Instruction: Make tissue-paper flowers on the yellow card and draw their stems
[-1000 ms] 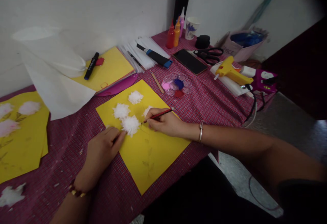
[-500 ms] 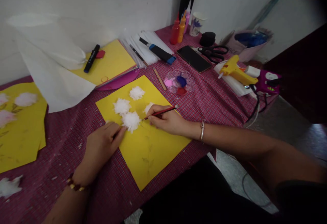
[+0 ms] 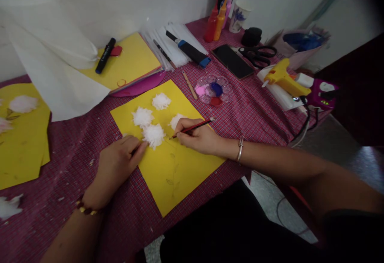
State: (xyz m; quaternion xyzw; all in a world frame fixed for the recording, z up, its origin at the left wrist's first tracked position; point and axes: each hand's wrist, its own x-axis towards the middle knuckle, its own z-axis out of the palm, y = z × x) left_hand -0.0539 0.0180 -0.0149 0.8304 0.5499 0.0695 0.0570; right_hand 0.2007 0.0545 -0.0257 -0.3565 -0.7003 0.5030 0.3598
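In my right hand (image 3: pixel 198 135) is a dark red pencil (image 3: pixel 196 126), pinched with its tip against the yellow paper (image 3: pixel 192 171). Thin drawn stems and leaves run down the paper. Fluffy white tufts like flower heads lie on its upper part; one tuft (image 3: pixel 153 136) is left of the pencil tip, and another (image 3: pixel 176 121) is partly covered by my right fingers. My left hand (image 3: pixel 120 157) rests at the paper's left edge, holding nothing, with the thumb apart and reaching toward the nearest tuft; its other fingertips are partly hidden.
Beyond the paper lie a paint palette (image 3: pixel 222 80), a wooden stick (image 3: pixel 189 84), a box cutter (image 3: pixel 192 53), a phone (image 3: pixel 232 61) and scissors (image 3: pixel 259 55). A yellow glue gun (image 3: pixel 285 80) sits at right by a power strip (image 3: pixel 324 95). More decorated yellow sheets (image 3: pixel 22 147) are at left.
The view has shifted slightly, so the table's things appear a little displaced. My right hand still holds the pencil on the paper, near the same tuft; my left hand stays at the edge.
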